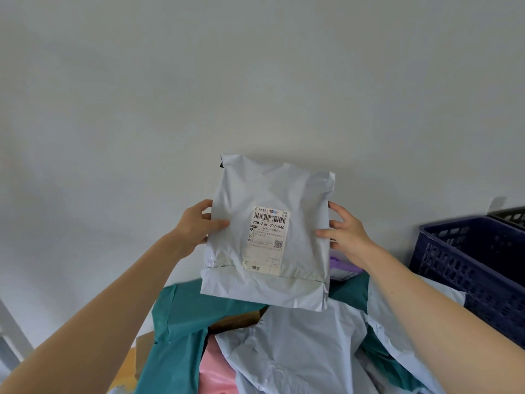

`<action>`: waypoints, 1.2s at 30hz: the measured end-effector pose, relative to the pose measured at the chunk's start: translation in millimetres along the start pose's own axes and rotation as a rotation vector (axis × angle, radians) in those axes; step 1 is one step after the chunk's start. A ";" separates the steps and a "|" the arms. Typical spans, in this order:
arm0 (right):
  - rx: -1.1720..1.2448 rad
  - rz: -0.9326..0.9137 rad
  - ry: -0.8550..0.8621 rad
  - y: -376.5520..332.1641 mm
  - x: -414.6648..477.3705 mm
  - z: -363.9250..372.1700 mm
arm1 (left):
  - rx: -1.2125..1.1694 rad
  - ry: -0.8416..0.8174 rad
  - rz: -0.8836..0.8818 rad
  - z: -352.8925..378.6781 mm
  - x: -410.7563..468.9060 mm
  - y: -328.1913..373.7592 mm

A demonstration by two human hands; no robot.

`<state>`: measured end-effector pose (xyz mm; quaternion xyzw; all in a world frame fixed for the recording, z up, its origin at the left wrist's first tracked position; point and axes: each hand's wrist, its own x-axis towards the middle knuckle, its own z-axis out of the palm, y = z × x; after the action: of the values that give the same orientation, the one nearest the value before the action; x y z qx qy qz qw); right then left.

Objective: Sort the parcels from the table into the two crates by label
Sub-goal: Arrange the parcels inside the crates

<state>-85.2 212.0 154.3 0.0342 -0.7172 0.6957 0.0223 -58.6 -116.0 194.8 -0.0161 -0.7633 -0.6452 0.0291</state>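
Observation:
I hold a pale grey plastic parcel [284,191] upright in front of the wall, above the pile. Its white shipping label [267,240] faces me and reads 23M-23M-002-040. My left hand [199,226] grips the parcel's left edge, thumb on the front. At the right edge my right hand [345,231] holds it with thumb in front and fingers behind. Below lies a heap of other parcels: teal bags [176,322], a pale grey bag [298,351] and a pink bag [217,371]. A dark blue crate [466,263] stands at the right.
Behind the blue crate a darker crate [508,214] shows only its corner. A purple parcel [343,265] peeks out behind my right wrist. A brown cardboard piece [235,319] lies among the bags. A plain white wall fills the upper view.

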 end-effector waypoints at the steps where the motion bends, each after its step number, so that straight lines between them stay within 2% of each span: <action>1: 0.033 0.018 -0.015 0.5 -3.5 -2.8 | 0.001 0.008 0.000 4.2 1.3 -1.1; 8: 0.134 0.085 -0.001 6.5 -42.5 -36.4 | -0.015 -0.005 0.020 51.4 -5.8 6.3; 16: 0.070 0.046 0.076 -3.3 -102.5 -104.3 | -0.046 -0.078 0.044 122.3 -39.2 26.3; 25: 0.147 0.038 0.217 12.2 -223.7 -221.3 | -0.074 -0.200 0.012 256.4 -113.0 36.5; 36: 0.279 0.055 0.277 40.2 -348.5 -360.0 | -0.024 -0.300 -0.025 408.8 -200.2 42.2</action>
<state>253.4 579.3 97.7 -0.0787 -0.6044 0.7869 0.0966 134.1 296.7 155.4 -0.1031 -0.7515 -0.6449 -0.0933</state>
